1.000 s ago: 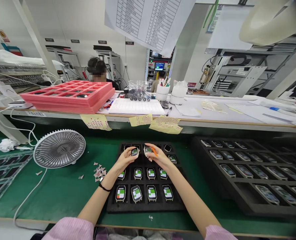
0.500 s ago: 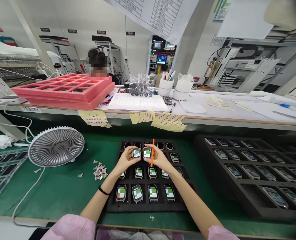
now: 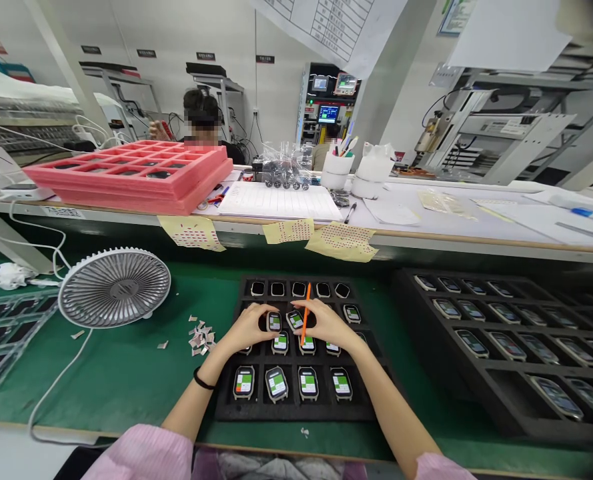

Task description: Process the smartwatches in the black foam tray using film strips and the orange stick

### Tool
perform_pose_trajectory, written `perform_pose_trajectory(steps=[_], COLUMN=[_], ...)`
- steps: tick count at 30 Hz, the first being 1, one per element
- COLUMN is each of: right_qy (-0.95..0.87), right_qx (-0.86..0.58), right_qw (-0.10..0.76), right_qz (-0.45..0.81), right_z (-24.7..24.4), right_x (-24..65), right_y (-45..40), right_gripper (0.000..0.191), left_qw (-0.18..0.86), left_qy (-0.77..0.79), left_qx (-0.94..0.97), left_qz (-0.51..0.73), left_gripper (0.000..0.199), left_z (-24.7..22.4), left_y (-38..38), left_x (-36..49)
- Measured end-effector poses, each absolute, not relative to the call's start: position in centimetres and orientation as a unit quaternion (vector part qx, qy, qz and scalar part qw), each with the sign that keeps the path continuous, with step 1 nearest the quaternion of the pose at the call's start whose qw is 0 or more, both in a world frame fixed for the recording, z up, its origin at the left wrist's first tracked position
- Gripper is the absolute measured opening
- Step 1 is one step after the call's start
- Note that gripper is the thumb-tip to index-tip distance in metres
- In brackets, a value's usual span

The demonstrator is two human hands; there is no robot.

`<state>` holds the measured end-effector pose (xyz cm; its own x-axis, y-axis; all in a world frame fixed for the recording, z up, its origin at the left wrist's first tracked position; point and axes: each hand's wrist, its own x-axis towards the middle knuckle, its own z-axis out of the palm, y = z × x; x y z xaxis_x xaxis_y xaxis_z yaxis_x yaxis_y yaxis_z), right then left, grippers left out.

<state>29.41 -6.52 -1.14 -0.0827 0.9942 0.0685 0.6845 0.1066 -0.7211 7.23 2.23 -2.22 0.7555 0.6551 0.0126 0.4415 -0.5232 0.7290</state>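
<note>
In the head view, my left hand [image 3: 250, 329] pinches a square smartwatch body [image 3: 274, 323] with a lit green and white screen. To its right, my right hand [image 3: 329, 324] has thumb and fingers around a second watch body [image 3: 295, 321], which is tilted. An orange stick-like tool [image 3: 305, 324] also sits in my right hand, pointing up and down. Both watches are low over the second row of a black foam tray [image 3: 296, 415]; whether they touch its pockets I cannot tell. Front-row watches such as this one [image 3: 308, 383] have lit screens, while the back row's screens are dark.
A second black foam tray [image 3: 521, 417] of watches stands at right. On the left are a round fan [image 3: 116, 290], small paper scraps [image 3: 202, 339] and a clear plastic tray [image 3: 6, 340]. Pink foam trays [image 3: 126, 193] lie on the shelf; a person [image 3: 201, 117] is behind it.
Both hands have moved down towards the foam tray, lowering the two watches. The right-hand watch has turned from upright to tilted. The camera view has shifted slightly.
</note>
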Motion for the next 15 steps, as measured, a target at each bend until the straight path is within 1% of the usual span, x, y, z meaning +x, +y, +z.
perform_pose_trajectory(steps=[3, 6, 8, 10, 11, 15], right_qy=[-0.689, -0.696, -0.714, -0.735, -0.743, -0.759], right_qx=[-0.611, -0.607, -0.592, -0.573, -0.567, -0.566], right_qw=[0.297, 0.309, 0.301, 0.285, 0.277, 0.242], right_qz=[0.252, 0.227, 0.224, 0.224, 0.222, 0.209], right_z=[-0.7, -0.5, -0.5, -0.8, -1.0, -1.6], right_x=[29.9, 30.0, 29.8, 29.6, 29.4, 28.9], right_y=[-7.0, -8.3, -9.4, -10.5, -10.9, -11.5], right_gripper=[0.038, 0.020, 0.015, 0.015, 0.017, 0.040], left_qw=[0.346, 0.296, 0.258, 0.238, 0.235, 0.219], left_qy=[0.311, 0.309, 0.296, 0.268, 0.253, 0.223], left_qx=[0.874, 0.890, 0.902, 0.916, 0.921, 0.936], left_qz=[0.140, 0.158, 0.178, 0.182, 0.178, 0.164], left_gripper=[0.042, 0.049, 0.041, 0.029, 0.027, 0.027], left_z=[-1.9, -1.6, -1.4, -1.2, -1.2, -1.4], left_y=[2.2, 1.3, 0.4, -0.6, -1.0, -1.7], left_x=[7.0, 6.3, 5.6, 4.9, 4.6, 4.2])
